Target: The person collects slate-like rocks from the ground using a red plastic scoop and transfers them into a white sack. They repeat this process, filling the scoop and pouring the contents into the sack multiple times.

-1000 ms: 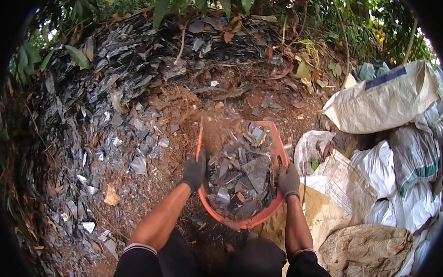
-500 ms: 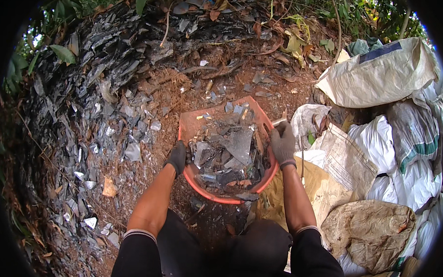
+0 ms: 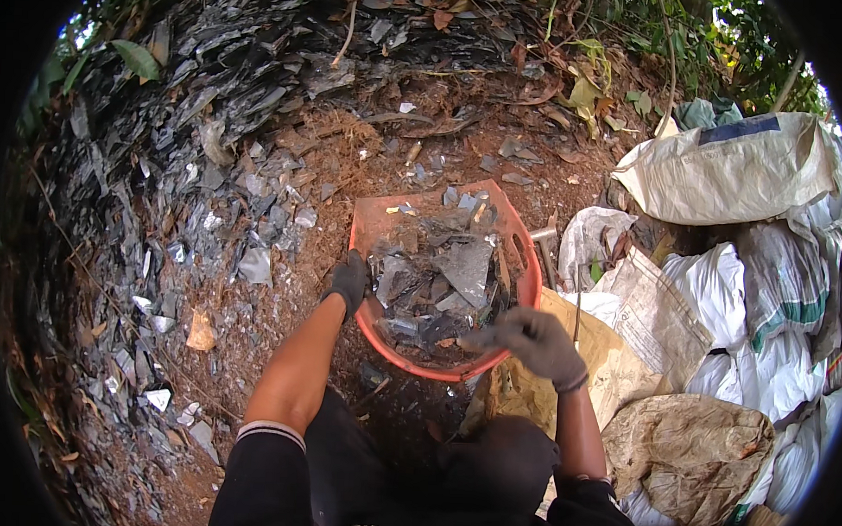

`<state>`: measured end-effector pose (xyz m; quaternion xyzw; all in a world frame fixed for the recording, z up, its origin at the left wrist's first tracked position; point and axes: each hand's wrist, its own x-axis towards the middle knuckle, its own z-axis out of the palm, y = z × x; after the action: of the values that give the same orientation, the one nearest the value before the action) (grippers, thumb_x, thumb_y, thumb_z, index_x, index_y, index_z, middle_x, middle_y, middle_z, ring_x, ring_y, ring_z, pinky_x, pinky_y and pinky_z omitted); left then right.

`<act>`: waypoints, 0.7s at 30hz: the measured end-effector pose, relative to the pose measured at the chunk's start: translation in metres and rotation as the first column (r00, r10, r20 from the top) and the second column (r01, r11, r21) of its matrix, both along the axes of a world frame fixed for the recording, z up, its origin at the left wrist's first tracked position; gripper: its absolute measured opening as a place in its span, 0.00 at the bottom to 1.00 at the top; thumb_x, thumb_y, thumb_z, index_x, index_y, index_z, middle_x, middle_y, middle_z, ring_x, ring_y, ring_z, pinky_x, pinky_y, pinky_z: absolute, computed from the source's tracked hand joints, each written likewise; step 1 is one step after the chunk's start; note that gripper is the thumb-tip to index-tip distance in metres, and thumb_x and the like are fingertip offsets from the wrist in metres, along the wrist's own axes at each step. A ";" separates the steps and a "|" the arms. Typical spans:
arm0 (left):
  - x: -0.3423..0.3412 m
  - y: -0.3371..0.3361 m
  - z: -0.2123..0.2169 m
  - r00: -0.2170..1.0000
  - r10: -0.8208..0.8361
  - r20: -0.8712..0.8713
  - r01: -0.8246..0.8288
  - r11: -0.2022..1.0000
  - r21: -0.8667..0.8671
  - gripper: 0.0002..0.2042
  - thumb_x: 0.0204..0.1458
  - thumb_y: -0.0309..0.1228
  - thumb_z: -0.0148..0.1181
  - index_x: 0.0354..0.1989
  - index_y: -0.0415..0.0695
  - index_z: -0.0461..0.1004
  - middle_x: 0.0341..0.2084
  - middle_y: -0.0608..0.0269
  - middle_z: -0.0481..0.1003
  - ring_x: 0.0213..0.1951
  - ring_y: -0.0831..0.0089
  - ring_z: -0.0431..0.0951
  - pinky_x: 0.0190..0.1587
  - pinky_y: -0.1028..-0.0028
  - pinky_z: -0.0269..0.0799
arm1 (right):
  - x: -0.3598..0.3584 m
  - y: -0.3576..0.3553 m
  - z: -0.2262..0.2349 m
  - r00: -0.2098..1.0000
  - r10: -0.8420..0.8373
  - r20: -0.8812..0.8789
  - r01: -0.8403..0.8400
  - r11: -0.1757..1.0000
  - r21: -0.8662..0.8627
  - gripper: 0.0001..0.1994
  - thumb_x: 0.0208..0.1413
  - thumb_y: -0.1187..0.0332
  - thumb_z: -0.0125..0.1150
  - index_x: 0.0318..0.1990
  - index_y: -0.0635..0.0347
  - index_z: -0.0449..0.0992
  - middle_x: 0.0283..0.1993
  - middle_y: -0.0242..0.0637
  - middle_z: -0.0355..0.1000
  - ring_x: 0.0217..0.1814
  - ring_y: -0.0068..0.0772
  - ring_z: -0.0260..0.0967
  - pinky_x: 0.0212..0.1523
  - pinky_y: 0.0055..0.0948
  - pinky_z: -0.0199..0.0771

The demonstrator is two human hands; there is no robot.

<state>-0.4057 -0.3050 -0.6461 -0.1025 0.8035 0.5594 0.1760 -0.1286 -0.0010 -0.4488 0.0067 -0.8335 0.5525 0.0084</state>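
Note:
An orange-red plastic scoop basket (image 3: 367,218) with a handle slot in its right side rests in front of me, filled with dark, flat shards (image 3: 463,267) that look like broken glass. My gloved left hand (image 3: 350,281) is closed on the basket's left rim, its fingertips partly hidden. Over the near right rim is my gloved right hand (image 3: 539,344), thumb and fingers pinched on a small dark shard (image 3: 477,339). That hand is slightly blurred and no longer touches the handle slot.
Heaped dark shards (image 3: 194,116) cover the slope at left and behind. White woven sacks (image 3: 730,176) are piled along the right, with a brown-stained sack (image 3: 688,449) nearer me. A tool with a pale metal end (image 3: 542,235) lies beside the basket. Leafy plants border the far side.
My right hand has left the basket's right side and moved nearer me, picking up the dark shard that lay across the near rim. My left hand still holds the left rim.

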 end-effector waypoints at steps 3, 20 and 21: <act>0.018 0.016 0.051 0.998 -0.063 -0.013 0.061 0.993 -0.097 0.41 0.61 0.63 0.41 0.48 0.25 0.74 0.33 0.43 0.79 0.37 0.54 0.81 0.42 0.59 0.74 | -0.027 0.011 0.000 0.988 -0.150 -0.022 0.151 0.981 0.119 0.14 0.57 0.60 0.64 0.43 0.61 0.78 0.33 0.47 0.75 0.38 0.46 0.76 0.41 0.35 0.74; 0.003 0.009 0.023 0.997 -0.011 0.083 0.004 0.996 0.091 0.38 0.63 0.61 0.37 0.40 0.31 0.78 0.34 0.47 0.79 0.36 0.60 0.80 0.40 0.62 0.73 | -0.136 0.103 -0.120 0.829 -0.558 0.038 0.528 0.803 0.276 0.18 0.62 0.57 0.56 0.46 0.65 0.79 0.29 0.34 0.75 0.28 0.26 0.70 0.31 0.29 0.69; 0.003 0.010 0.029 0.995 -0.055 0.087 0.043 0.991 0.125 0.38 0.63 0.61 0.37 0.40 0.31 0.78 0.32 0.49 0.79 0.35 0.62 0.79 0.38 0.63 0.73 | -0.132 0.106 -0.129 0.834 -0.550 0.054 0.535 0.828 0.170 0.18 0.63 0.58 0.55 0.49 0.64 0.77 0.29 0.32 0.74 0.29 0.25 0.70 0.31 0.27 0.69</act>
<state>-0.4025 -0.2950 -0.6172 -0.0968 0.7610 0.5981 0.2318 -0.2608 0.1045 -0.5774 -0.2577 -0.8389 0.4635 0.1223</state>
